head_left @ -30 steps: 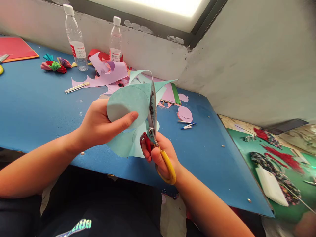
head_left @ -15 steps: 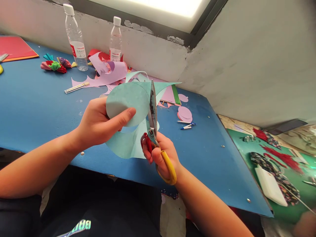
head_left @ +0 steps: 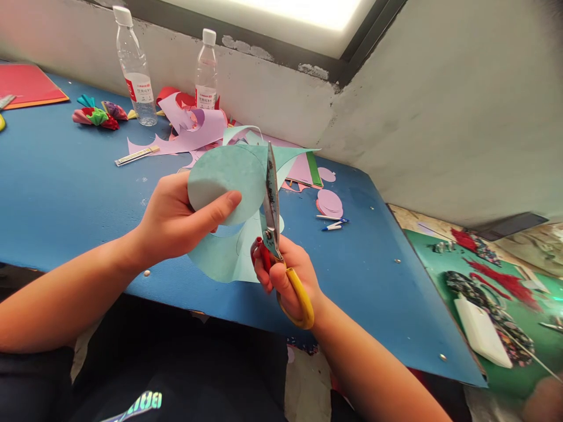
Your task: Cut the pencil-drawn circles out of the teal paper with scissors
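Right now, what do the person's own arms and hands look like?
The left hand and right hand are ungloved, with no watch or bracelet visible. Both forearms are bare; a dark sleeve shows by the left one.

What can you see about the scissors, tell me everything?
The scissors have worn-looking metal blades with dark blotches, a round pivot and one yellow handle; a red part shows opposite it. The right hand grips the handles, blades pointing forward. They overlap the blue-green paper in the left hand, above the blue table. How far they are open is unclear.
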Demonstrator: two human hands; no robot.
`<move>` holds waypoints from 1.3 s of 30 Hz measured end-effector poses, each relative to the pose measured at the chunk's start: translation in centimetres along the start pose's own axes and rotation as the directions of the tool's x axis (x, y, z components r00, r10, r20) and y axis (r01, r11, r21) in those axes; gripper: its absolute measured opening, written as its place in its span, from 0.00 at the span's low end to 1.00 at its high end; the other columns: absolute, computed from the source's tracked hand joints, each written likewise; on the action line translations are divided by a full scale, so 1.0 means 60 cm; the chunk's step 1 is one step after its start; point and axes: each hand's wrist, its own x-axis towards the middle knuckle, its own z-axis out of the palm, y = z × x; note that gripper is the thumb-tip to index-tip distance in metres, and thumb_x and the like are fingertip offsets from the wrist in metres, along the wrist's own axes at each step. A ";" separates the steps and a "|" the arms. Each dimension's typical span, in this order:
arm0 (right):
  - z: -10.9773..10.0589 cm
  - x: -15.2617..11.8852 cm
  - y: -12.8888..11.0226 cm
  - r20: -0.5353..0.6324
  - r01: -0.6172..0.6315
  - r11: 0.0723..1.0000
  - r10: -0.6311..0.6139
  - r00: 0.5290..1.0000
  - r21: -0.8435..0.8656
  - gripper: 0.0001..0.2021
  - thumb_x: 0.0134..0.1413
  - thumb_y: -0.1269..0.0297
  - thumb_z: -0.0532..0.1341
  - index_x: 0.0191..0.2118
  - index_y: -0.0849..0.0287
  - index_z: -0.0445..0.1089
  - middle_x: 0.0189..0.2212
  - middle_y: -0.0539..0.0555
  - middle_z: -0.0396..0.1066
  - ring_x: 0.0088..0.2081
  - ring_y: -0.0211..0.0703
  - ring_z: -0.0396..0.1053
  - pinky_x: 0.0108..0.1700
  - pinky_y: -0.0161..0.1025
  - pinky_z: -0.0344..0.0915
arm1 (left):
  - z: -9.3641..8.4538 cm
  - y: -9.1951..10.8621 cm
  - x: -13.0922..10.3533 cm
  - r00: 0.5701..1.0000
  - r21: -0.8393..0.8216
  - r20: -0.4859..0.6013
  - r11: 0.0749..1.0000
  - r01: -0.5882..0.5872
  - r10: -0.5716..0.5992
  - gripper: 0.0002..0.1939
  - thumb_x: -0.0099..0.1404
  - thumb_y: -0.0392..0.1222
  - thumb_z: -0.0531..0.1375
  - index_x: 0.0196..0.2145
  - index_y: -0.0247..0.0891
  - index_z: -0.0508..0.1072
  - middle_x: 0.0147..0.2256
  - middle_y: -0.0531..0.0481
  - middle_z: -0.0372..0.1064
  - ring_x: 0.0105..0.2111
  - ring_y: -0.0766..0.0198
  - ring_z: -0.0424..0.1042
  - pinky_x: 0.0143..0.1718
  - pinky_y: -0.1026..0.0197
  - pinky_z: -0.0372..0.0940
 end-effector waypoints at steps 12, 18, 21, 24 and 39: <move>-0.001 0.001 0.001 0.016 0.009 1.000 -0.009 1.000 0.017 0.37 0.71 0.17 0.65 0.46 0.52 0.72 0.24 0.44 0.65 0.23 0.41 0.56 0.28 0.44 0.56 | 0.001 -0.001 0.002 0.998 0.019 0.004 0.998 -0.057 0.057 0.26 0.73 0.51 0.77 0.24 0.44 0.70 0.19 0.57 0.67 0.20 0.66 0.63 0.22 0.58 0.62; 0.000 0.004 -0.001 0.052 0.040 0.996 -0.044 0.998 0.080 0.35 0.74 0.20 0.66 0.48 0.53 0.72 0.28 0.46 0.67 0.26 0.41 0.59 0.31 0.43 0.60 | 0.000 -0.002 0.002 0.995 -0.009 0.060 0.997 -0.078 0.079 0.26 0.72 0.48 0.78 0.24 0.43 0.69 0.19 0.58 0.64 0.19 0.68 0.59 0.21 0.60 0.60; 0.000 0.004 0.001 0.047 0.047 0.995 -0.051 0.998 0.084 0.35 0.75 0.21 0.67 0.48 0.53 0.73 0.28 0.46 0.67 0.26 0.41 0.59 0.31 0.43 0.60 | -0.002 -0.002 0.000 0.996 -0.005 0.065 0.998 -0.068 0.068 0.26 0.73 0.49 0.77 0.24 0.43 0.70 0.20 0.58 0.66 0.20 0.68 0.60 0.22 0.60 0.61; 0.000 0.003 0.002 0.041 0.052 0.996 -0.055 0.998 0.077 0.35 0.74 0.20 0.66 0.49 0.54 0.73 0.27 0.46 0.67 0.25 0.41 0.59 0.30 0.43 0.60 | -0.002 -0.002 0.000 0.994 -0.014 0.071 0.997 -0.076 0.077 0.26 0.73 0.49 0.78 0.24 0.43 0.70 0.20 0.58 0.66 0.19 0.67 0.61 0.22 0.59 0.61; -0.002 0.003 0.004 0.020 0.028 0.996 -0.030 0.999 0.085 0.35 0.73 0.21 0.68 0.47 0.54 0.73 0.25 0.44 0.66 0.24 0.40 0.57 0.27 0.42 0.57 | -0.001 0.001 0.001 0.999 -0.046 0.032 0.999 -0.020 0.022 0.21 0.70 0.43 0.75 0.24 0.43 0.71 0.19 0.57 0.67 0.19 0.68 0.62 0.21 0.59 0.61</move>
